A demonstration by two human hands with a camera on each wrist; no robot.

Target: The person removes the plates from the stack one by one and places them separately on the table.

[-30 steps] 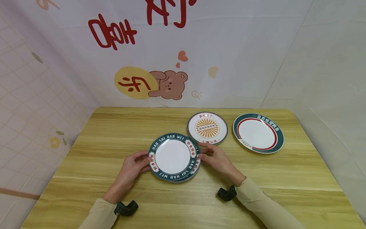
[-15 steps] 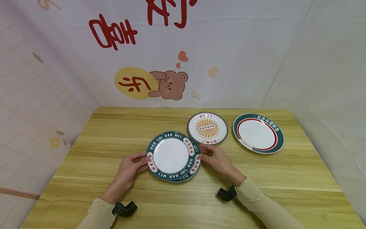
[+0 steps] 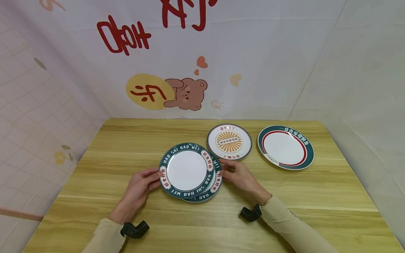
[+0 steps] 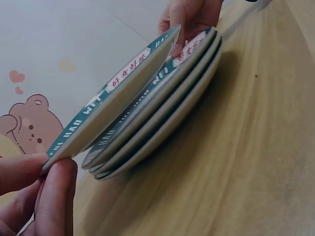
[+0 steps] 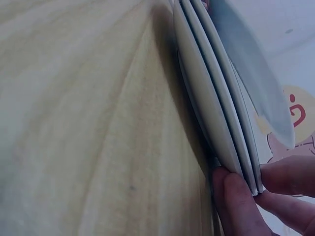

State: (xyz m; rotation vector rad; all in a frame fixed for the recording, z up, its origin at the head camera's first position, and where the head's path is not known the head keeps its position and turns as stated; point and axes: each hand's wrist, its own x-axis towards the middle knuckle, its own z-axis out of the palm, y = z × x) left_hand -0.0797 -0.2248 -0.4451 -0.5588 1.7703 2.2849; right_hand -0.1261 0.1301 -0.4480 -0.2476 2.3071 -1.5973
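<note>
A round dinner plate (image 3: 187,170) with a white middle and a green lettered rim is tilted over a stack of matching plates (image 3: 217,183). My left hand (image 3: 139,188) pinches its left rim between thumb and fingers. In the left wrist view the upper plate (image 4: 110,105) slants up from the stack, with a gap on the near side. My right hand (image 3: 242,178) grips the stack's right edge. The right wrist view has its thumb above and fingers under the stacked plates (image 5: 211,88). Much of the stack is covered by the upper plate in the head view.
Behind the stack lies a small white plate (image 3: 229,142) with an orange sunburst. Farther right is a larger plate (image 3: 284,147) with a green rim and red ring. The wooden table (image 3: 196,228) meets a printed wall backdrop (image 3: 265,70) at the back.
The upper plate has shifted left and slightly away with my left hand, baring more of the stack's right side. My right hand has stayed nearly still.
</note>
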